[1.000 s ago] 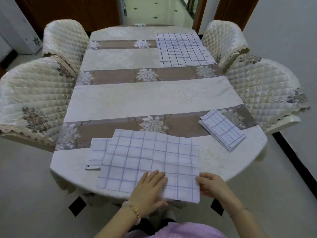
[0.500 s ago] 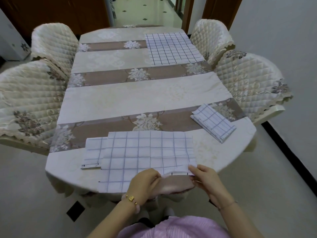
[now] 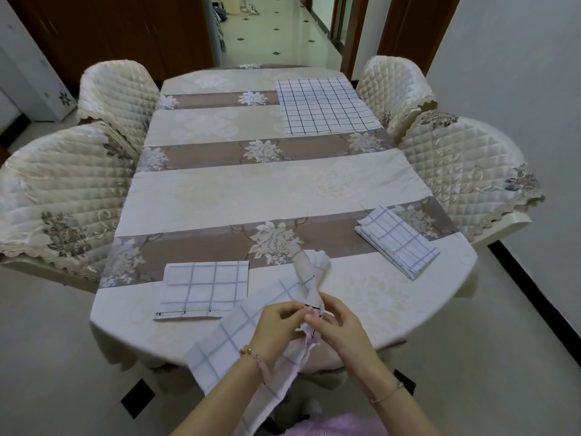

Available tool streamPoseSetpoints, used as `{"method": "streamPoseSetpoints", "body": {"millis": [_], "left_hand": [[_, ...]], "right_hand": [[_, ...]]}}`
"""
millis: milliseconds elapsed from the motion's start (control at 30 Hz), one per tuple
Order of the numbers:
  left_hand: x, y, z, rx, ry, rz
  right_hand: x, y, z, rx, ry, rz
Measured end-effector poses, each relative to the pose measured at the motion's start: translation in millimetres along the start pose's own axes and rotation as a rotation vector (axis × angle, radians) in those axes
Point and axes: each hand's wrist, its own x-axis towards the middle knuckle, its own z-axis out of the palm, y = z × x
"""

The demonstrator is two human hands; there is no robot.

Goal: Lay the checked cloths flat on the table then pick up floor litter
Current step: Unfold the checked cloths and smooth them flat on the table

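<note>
Our left hand (image 3: 276, 328) and right hand (image 3: 339, 332) both pinch the bunched checked cloth (image 3: 220, 344), seemingly half raised off the table (image 3: 393, 303)

Four chairs in quilted cream covers with floral trim: two left (image 3: 63, 190) (image 3: 119, 92), two right (image 3: 393, 86) (image 3: 465, 165). Tablecloth (image 3: 267, 190), cream and brown bands, white flowers. Dark wooden cabinets (image 3: 125, 29). Tiled hallway floor (image 3: 276, 29), dark diamond insets. White wall (image 3: 518, 58), black skirting (image 3: 534, 297).

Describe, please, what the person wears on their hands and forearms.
Both forearms are bare, with no sleeves. The wrist of the left hand bears a beaded bracelet, gold and pale pink; that of the right hand bears a thin chain bracelet.
</note>
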Motion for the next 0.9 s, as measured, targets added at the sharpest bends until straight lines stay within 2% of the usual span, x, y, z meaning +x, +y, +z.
{"method": "streamPoseSetpoints", "body": {"millis": [133, 300, 400, 600, 800, 900], "left_hand": [[-2.1, 5.2, 0.0, -0.052, -0.011, -0.018], [6.2, 8.1, -20.1, -0.088, 0.079, -0.064], [12.5, 13.7, -51.3, -0.157, 0.153, -0.055], [29.1, 28.7, -139.2, -0.118, 0.357, -0.034], [30.7, 49.2, -175.8, 0.036, 0.533, 0.109], [22.7, 53.5, -178.2, 0.022, 0.586, 0.152]], "right_hand": [[2.3, 4.7, 1.0, -0.063, 0.031, 0.001], [3.9, 2.8, -17.9, 0.017, 0.137, 0.09], [8.8, -6.0, -43.7, 0.017, 0.221, 0.091], [27.1, -37.0, -108.6, 0.009, 0.43, -0.007], [57.2, -44.5, -158.9, -0.063, 0.423, -0.063], [52.9, -64.4, -146.4, -0.109, 0.416, -0.119]]}}
